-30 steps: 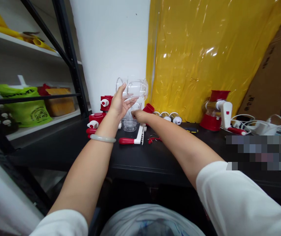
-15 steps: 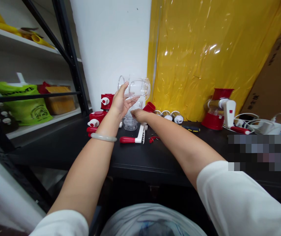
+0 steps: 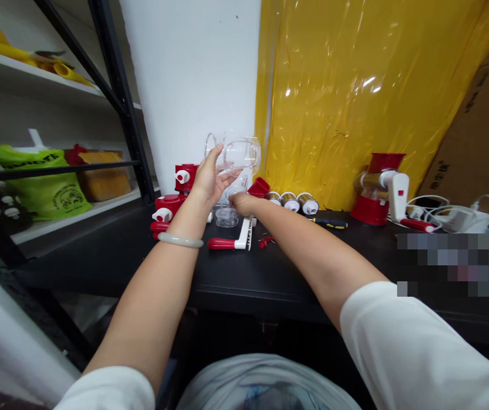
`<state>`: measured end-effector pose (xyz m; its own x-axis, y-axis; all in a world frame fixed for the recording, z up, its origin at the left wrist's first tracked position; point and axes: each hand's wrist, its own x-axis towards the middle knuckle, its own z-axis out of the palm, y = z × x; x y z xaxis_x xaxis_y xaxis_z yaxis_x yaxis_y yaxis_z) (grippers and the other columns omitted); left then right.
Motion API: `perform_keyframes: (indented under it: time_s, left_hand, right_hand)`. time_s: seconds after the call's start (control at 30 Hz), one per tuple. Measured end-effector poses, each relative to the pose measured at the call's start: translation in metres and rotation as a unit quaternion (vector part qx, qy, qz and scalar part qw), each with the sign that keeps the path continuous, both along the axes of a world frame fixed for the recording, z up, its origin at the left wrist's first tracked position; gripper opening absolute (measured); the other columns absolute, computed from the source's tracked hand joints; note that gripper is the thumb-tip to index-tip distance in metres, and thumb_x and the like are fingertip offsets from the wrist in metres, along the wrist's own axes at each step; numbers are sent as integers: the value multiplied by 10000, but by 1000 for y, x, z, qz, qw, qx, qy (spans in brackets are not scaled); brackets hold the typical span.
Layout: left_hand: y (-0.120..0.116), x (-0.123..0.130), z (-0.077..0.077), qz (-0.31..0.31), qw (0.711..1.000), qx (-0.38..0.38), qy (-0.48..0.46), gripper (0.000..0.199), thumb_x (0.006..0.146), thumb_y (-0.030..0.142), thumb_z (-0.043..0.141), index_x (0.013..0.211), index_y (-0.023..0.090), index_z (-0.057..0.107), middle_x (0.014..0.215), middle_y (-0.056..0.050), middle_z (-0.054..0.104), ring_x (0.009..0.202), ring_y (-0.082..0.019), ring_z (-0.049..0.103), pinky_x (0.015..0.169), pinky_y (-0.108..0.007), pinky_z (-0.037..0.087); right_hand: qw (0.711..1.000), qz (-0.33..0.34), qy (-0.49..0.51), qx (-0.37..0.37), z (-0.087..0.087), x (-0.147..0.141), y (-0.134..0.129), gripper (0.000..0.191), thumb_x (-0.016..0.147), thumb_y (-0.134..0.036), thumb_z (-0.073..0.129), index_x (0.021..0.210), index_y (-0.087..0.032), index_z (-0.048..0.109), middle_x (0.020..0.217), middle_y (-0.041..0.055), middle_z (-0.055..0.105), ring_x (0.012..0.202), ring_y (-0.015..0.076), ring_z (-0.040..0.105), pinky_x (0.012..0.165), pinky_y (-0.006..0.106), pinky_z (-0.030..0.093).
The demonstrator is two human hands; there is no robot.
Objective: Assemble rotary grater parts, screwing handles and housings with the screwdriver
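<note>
My left hand [image 3: 211,179] is closed around a clear plastic drum housing [image 3: 242,152] and holds it up above the table. Just below and to the right, my right hand [image 3: 241,202] reaches down with curled fingers at more clear plastic parts [image 3: 227,216] standing on the black table. Its fingertips are partly hidden, and what they grip cannot be made out. In front of these parts lies a white crank arm with a red handle [image 3: 222,244]. Small red pieces [image 3: 265,242] lie beside it.
Red bases with white knobs [image 3: 170,206] stand on the left. Behind my right forearm are a red part [image 3: 259,187], several metal grater drums [image 3: 308,203] and a yellow-black screwdriver [image 3: 330,223]. An assembled red-white rotary grater [image 3: 375,191] and white cables [image 3: 453,210] are on the right.
Both hands stay almost where they were, the left still holding the housing up. My right hand shifts very slightly, and the view tilts a little.
</note>
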<state>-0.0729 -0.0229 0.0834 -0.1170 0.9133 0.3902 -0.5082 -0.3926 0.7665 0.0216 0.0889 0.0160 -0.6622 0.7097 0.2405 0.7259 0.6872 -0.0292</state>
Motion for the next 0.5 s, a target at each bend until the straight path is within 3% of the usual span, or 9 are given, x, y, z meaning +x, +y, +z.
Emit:
perform_keyframes:
  time_s: [0.1,0.3,0.4,0.5]
  left_hand:
    - [-2,0,1,1,1000,3,0,533,773,505,694,1223,249,570,1174,-140,631,950,-246,676,778,-315,564]
    - [-5,0,2,-3,1000,10,-3,506,785,504,673,1197,224,589,1070,-147,671,900,-241,682,735,-304,564]
    - [-6,4,1,-8,1000,2,-2,541,783,535,660,1214,218,576,1014,-138,692,866,-238,694,731,-322,560]
    - [-7,14,-3,-21,1000,-11,5,565,788,569,640,1210,198,575,971,-122,711,832,-227,712,733,-324,553]
  right_hand:
    - [1000,-15,7,7,3,6,-7,246,767,-97,599,997,-125,682,967,106,704,826,192,620,738,254,457]
    - [982,35,175,53,9,45,-24,213,858,-169,516,1027,-119,636,921,91,679,833,156,613,790,256,448]
    - [954,-8,290,75,16,79,-36,448,880,-239,514,1306,-122,440,997,87,637,819,149,607,778,280,481]
    - [927,-17,323,191,28,115,-60,746,856,-319,579,1470,-135,198,1328,210,446,1079,230,563,870,364,497]
